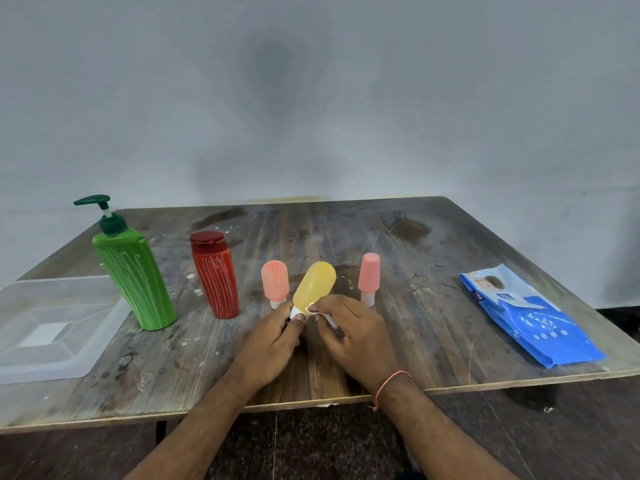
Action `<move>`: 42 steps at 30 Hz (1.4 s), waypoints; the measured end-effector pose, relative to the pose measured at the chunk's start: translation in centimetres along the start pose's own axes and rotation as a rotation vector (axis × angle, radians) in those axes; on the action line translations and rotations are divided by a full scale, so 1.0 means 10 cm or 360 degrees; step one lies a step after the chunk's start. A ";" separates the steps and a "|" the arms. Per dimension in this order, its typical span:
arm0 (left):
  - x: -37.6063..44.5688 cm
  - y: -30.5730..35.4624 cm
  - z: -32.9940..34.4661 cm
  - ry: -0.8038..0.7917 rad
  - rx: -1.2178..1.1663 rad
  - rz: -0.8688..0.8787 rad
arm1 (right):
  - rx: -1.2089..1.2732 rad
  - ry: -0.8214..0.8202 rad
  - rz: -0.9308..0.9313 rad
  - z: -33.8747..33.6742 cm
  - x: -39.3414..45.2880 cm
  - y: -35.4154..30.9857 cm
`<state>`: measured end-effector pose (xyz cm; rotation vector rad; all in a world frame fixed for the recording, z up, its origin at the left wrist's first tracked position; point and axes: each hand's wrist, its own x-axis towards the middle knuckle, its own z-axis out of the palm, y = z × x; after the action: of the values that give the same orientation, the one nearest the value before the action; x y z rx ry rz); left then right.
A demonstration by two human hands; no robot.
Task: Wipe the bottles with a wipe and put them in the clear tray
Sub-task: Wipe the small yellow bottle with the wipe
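A small yellow bottle (314, 284) is tilted above the table's middle, white cap end down. My left hand (277, 336) grips it at the cap. My right hand (349, 332) pinches a small white wipe (327, 318) against the bottle's lower end. Two pink bottles stand cap-down, one (275, 281) left of the yellow one and one (369, 277) to its right. A red bottle (215, 273) and a green pump bottle (133, 271) stand further left, both streaked with white marks. The clear tray (24, 358) sits at the left edge, holding nothing.
A blue pack of wipes (530, 317) lies at the table's right side. The wooden table (433, 323) is stained and ends close to me; a grey wall stands behind it.
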<state>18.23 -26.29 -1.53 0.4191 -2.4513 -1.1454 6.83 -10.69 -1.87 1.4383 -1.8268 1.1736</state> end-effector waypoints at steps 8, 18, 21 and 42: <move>0.06 -0.06 0.02 0.0071 0.0032 0.0168 | 0.0050 0.0008 -0.0019 0.02 -0.01 0.01; 0.10 -0.11 0.01 0.0382 -0.0046 -0.0085 | 0.0037 0.0047 0.0151 0.00 0.03 0.00; 0.07 -0.10 0.01 0.0316 -0.0100 -0.0106 | 0.0012 0.0007 0.0177 0.00 0.03 0.01; 0.02 0.06 -0.04 0.0011 -0.0277 0.0000 | 0.0013 -0.0017 0.0022 0.03 0.00 0.03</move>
<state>18.23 -26.26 -0.77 0.3699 -2.3217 -1.3418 6.54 -10.98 -2.10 1.4414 -1.8441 1.1838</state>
